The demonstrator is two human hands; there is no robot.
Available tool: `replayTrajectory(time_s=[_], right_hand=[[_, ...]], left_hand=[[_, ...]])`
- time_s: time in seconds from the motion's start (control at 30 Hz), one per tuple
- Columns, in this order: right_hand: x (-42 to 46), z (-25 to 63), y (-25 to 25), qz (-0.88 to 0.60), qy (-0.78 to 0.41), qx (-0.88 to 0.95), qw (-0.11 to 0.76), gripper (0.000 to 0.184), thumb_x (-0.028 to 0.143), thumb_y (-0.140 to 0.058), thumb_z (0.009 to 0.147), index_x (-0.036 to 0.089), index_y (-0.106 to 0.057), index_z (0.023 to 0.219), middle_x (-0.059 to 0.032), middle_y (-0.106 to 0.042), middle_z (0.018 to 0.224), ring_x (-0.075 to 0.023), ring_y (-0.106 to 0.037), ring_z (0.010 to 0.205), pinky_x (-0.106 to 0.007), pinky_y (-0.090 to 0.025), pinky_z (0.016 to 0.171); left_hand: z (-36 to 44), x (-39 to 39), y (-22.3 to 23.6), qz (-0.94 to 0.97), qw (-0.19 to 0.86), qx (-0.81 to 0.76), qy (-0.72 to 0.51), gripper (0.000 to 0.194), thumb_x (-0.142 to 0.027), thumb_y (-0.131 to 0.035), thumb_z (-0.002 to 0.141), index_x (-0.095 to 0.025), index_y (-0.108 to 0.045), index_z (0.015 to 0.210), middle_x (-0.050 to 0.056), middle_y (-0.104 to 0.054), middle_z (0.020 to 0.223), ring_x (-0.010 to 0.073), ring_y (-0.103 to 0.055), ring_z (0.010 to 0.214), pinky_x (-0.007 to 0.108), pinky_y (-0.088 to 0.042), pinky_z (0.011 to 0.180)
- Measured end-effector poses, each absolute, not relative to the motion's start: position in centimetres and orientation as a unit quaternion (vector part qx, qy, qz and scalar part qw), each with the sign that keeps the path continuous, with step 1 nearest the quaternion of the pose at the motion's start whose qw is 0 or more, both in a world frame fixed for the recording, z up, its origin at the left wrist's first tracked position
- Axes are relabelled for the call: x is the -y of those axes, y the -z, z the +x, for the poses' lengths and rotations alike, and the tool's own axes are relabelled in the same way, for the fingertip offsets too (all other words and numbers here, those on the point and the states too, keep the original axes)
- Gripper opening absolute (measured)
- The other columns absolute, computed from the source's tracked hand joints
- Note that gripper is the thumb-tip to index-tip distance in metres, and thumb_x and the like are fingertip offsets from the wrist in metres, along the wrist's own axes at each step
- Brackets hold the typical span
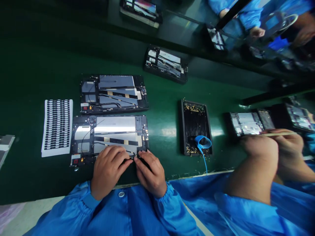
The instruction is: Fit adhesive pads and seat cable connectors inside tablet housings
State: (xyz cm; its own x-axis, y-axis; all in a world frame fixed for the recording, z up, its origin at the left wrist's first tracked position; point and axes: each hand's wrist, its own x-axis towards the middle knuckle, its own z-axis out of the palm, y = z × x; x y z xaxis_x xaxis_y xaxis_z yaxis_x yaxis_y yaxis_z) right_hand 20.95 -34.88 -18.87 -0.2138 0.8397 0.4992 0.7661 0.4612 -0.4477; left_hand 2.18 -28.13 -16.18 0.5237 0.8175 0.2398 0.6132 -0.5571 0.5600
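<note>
An opened tablet chassis (110,132) with silver shielding and black cables lies on the green mat in front of me. My left hand (108,172) rests on its near edge with fingers curled and pressing down. My right hand (150,173) meets it from the right, fingertips pinched at the same spot on the near edge. What sits between the fingertips is too small to make out. A second opened chassis (114,93) lies just behind the first.
A white sheet of black adhesive strips (57,127) lies left of the chassis. A black tray (195,126) with small gold parts and a blue wrist-strap coil (203,143) stands to the right. A co-worker's hands (270,147) hold a thin stick at far right. More chassis (165,64) lie further back.
</note>
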Motion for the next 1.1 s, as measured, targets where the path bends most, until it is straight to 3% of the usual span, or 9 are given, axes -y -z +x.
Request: replayTrajectory(time_s=[0.23, 0.43, 0.57, 0.7, 0.97, 1.1], right_hand=[[34.7, 20.3, 18.6, -0.522, -0.031, 0.778, 0.348, 0.039, 0.006, -0.062, 0.088, 0.011, -0.065, 0.127, -0.0180, -0.069, 0.122, -0.0276, -0.062, 0.124, -0.049, -0.058, 0.103], [34.8, 20.3, 18.3, -0.529, -0.034, 0.788, 0.313, 0.034, 0.012, -0.066, 0.089, 0.017, -0.069, 0.122, -0.0156, -0.066, 0.129, -0.0297, -0.059, 0.122, -0.051, -0.058, 0.100], [34.7, 20.9, 18.3, -0.546, -0.097, 0.751, 0.358, 0.037, 0.010, -0.065, 0.090, 0.021, -0.067, 0.126, -0.0149, -0.063, 0.132, -0.0256, -0.062, 0.120, -0.045, -0.058, 0.098], [34.6, 21.3, 18.6, -0.565, -0.135, 0.705, 0.407, 0.034, 0.011, -0.067, 0.091, 0.022, -0.065, 0.123, -0.0135, -0.067, 0.124, -0.0235, -0.067, 0.113, -0.040, -0.060, 0.090], [33.6, 20.2, 18.0, -0.597, -0.127, 0.697, 0.377, 0.008, 0.022, -0.069, 0.094, 0.023, -0.065, 0.100, -0.0067, -0.072, 0.104, -0.0205, -0.068, 0.094, -0.037, -0.054, 0.081], [33.9, 20.0, 18.1, -0.602, -0.131, 0.699, 0.363, 0.007, 0.021, -0.066, 0.096, 0.024, -0.064, 0.102, -0.0059, -0.071, 0.103, -0.0204, -0.067, 0.095, -0.038, -0.055, 0.084]], left_hand=[[1.4, 28.2, 15.7, 0.845, 0.256, -0.409, -0.232, 0.004, -0.018, -0.059, 0.097, -0.020, -0.055, 0.097, 0.005, -0.065, 0.105, 0.0212, -0.060, 0.105, 0.039, -0.047, 0.095], [0.6, 28.3, 15.3, 0.835, 0.286, -0.389, -0.265, 0.010, -0.011, -0.054, 0.096, -0.021, -0.055, 0.096, 0.005, -0.064, 0.111, 0.0187, -0.060, 0.113, 0.037, -0.047, 0.101], [0.0, 28.5, 15.1, 0.815, 0.270, -0.409, -0.309, 0.011, -0.011, -0.057, 0.095, -0.023, -0.057, 0.097, 0.005, -0.067, 0.112, 0.0192, -0.062, 0.113, 0.038, -0.049, 0.100], [-1.4, 28.7, 15.1, 0.794, 0.213, -0.459, -0.338, 0.015, -0.016, -0.065, 0.092, -0.024, -0.060, 0.103, 0.005, -0.069, 0.114, 0.0222, -0.063, 0.114, 0.045, -0.049, 0.103], [-2.3, 29.3, 16.1, 0.797, 0.213, -0.477, -0.303, 0.016, -0.019, -0.064, 0.094, -0.023, -0.062, 0.110, 0.006, -0.069, 0.118, 0.0234, -0.064, 0.118, 0.043, -0.049, 0.102], [-2.6, 29.4, 16.0, 0.794, 0.191, -0.477, -0.324, 0.016, -0.018, -0.065, 0.093, -0.024, -0.062, 0.108, 0.006, -0.069, 0.119, 0.0239, -0.064, 0.119, 0.044, -0.050, 0.103]])
